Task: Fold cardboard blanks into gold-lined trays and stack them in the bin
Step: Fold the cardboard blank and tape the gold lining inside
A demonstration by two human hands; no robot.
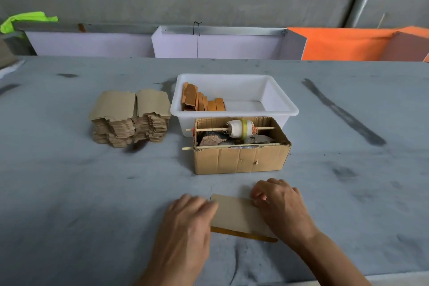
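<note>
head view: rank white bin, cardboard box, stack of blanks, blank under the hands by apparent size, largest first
1. white bin
2. cardboard box
3. stack of blanks, close to the box, so this order is shaky
4. blank under the hands, partly covered and nearest the camera, so it looks bigger than it would farther back

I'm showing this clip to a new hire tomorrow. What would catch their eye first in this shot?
Probably the two hands, left hand and right hand, working a flat cardboard blank at the near edge of the grey table, a gold strip showing along its near side. Next, the white bin at centre with folded trays leaning in its left end, and the tall stack of blanks to its left.
</note>
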